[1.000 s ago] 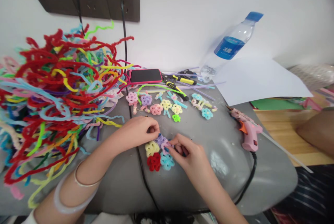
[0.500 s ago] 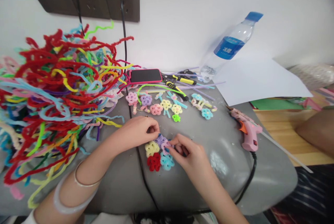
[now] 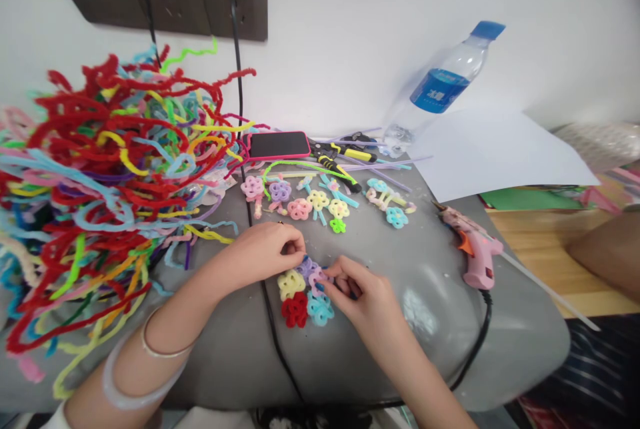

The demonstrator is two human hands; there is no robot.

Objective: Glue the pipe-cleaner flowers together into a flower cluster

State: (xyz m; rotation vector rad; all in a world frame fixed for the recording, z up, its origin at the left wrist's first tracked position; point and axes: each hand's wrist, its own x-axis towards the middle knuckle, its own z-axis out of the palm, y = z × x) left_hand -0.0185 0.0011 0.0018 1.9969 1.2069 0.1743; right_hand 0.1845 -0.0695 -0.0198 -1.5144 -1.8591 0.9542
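A cluster of pipe-cleaner flowers lies on the grey table (image 3: 400,349) between my hands. It has a yellow flower (image 3: 291,285), a red flower (image 3: 295,309), a blue flower (image 3: 320,309), a purple flower (image 3: 307,267) and a pink flower (image 3: 316,277). My left hand (image 3: 275,249) pinches at the purple flower's upper edge, thumb and forefinger together. From the right, my right hand (image 3: 357,285) pinches the pink flower between thumb and fingers. Fingertips partly cover both of these flowers.
Loose pipe cleaners (image 3: 115,202) are heaped at the left. Behind my hands lie several finished flowers (image 3: 300,209), a phone (image 3: 280,145) and pliers (image 3: 335,165). At right are a pink glue gun (image 3: 473,249), white paper (image 3: 505,155) and a bottle (image 3: 443,85). A black cable (image 3: 275,329) crosses the table.
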